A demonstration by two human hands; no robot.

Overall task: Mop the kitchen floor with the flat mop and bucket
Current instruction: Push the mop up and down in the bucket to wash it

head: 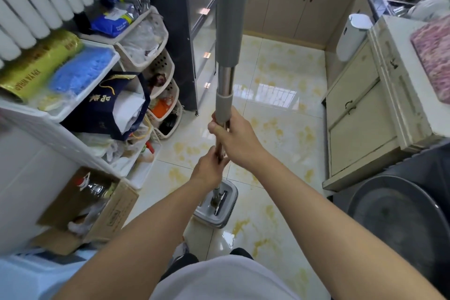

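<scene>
The flat mop's pole (pixel 226 31), grey sleeves over a metal tube, stands nearly upright in the middle of the view. My right hand (pixel 235 137) grips the pole just below the lower grey sleeve. My left hand (pixel 211 168) grips it lower down, directly beneath the right. The pole's lower end goes down into a slot of the grey mop bucket (pixel 218 204), which stands on the floor in front of my feet. The mop's pad is hidden inside the bucket. The glossy cream tiled floor (pixel 280 109) shows yellowish patches and wet sheen.
Left: a white shelf unit (pixel 73 109) with bags, stacked beige baskets (pixel 158 66) and an open cardboard box (pixel 97 204). A dark glass-door cabinet (pixel 192 31) stands behind. Beige cupboards (pixel 360 114) and a white bin (pixel 350 36) line the right; a dark round basin (pixel 399 214) sits near right.
</scene>
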